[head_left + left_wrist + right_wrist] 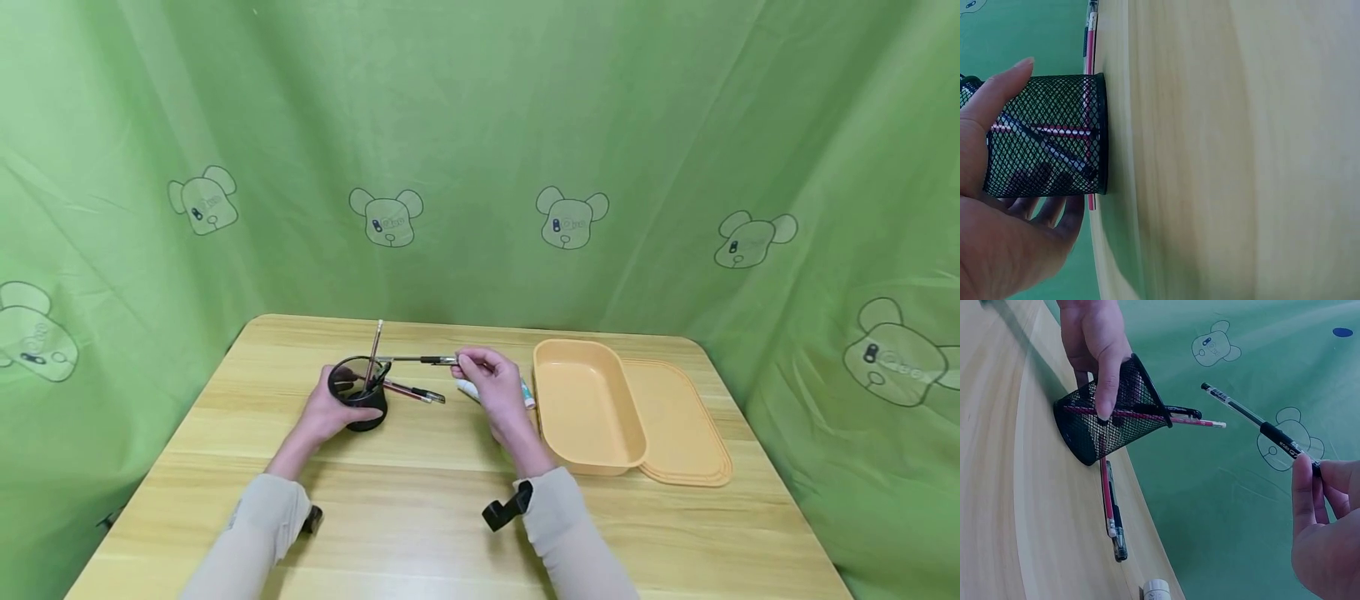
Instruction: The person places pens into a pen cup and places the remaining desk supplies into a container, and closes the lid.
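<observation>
My left hand [324,414] grips a black mesh pen cup [1054,137] around its side, thumb on one side and fingers on the other. The cup tilts slightly in the right wrist view. Inside it stand a red-striped pencil [377,339] and a black pen [1184,412]. To the right of the cup's mouth, my right hand [498,390] pinches a clear-barrelled pen with black parts [1250,415] by one end, held nearly level above the table. Behind the cup, another pencil [1109,503] and another pen [1119,534] lie side by side on the table.
A white tube [467,388] lies under my right hand, partly hidden. Right of it sits an open orange box [592,465], its flat lid [684,425] alongside. The wooden table [405,533] meets a green curtain [480,108] at the back and sides.
</observation>
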Tool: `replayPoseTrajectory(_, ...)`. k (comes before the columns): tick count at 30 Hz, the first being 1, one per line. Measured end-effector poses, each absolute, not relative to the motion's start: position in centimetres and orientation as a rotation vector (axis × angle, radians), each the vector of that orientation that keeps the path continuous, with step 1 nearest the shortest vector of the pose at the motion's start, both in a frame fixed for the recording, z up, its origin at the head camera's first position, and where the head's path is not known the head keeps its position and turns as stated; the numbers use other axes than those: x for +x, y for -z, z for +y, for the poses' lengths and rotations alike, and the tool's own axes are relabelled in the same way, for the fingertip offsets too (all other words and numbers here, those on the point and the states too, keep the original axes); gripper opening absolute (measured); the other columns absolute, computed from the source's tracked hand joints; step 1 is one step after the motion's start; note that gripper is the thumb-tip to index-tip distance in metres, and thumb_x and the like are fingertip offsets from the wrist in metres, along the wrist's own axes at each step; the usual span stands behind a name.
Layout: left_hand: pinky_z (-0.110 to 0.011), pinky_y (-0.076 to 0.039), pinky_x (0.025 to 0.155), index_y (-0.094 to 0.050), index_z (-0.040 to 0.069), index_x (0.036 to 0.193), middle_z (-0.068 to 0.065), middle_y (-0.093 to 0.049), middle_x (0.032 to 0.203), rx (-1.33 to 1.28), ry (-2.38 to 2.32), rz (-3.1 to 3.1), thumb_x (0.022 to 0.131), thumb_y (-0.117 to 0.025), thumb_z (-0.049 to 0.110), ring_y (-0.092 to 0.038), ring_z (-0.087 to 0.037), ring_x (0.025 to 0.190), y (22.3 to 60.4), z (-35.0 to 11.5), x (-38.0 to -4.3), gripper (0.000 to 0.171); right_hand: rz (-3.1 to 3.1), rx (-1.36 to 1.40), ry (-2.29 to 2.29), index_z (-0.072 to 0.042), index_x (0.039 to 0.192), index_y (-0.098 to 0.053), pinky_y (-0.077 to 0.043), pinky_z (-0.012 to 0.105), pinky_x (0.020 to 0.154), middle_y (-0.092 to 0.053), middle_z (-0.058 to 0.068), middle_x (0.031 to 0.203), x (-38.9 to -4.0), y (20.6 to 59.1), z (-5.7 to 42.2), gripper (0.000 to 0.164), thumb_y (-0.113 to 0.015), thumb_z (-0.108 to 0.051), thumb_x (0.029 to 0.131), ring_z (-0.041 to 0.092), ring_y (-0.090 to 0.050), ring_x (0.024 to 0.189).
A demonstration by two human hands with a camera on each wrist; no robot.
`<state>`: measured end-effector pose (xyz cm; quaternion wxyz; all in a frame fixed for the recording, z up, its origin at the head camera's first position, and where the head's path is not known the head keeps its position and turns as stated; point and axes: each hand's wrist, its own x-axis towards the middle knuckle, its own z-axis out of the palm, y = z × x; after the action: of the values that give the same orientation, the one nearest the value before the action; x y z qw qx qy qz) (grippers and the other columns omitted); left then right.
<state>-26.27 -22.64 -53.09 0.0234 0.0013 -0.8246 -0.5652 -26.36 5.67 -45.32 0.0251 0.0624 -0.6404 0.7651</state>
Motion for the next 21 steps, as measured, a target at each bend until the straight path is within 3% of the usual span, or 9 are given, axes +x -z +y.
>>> replayPoseTrajectory(14,-0.049,-0.033,0.109,-0.045,0.010,0.132,-0.014,-0.055,0.130,0.029,1.717,-2.542,0.048,-0.096,0.026,-0.049,-0.036,0.123,53.2,-22.3,-26.3,0.100,-2.092,0.254,-2.353,0.002,0.109,-0.066,-0.056,0.029,0.086,-0.067,0.019,0.103,-26.1,45.6,4.3,0.023,-0.066,-0.010,0.089,0.017,-0.069,0.082)
replayPoseTrajectory(21,-0.048,-0.035,0.108,-0.044,0.008,0.133,-0.011,-0.056,0.126,0.053,1.696,-2.546,0.047,-0.096,0.026,-0.050,-0.035,0.120,53.3,-22.2,-26.5,0.103,-2.184,0.309,-2.357,0.005,0.112,-0.064,-0.055,0.033,0.088,-0.064,0.027,0.108,-25.6,44.7,3.8,0.024,-0.064,-0.006,0.090,0.038,-0.066,0.096)
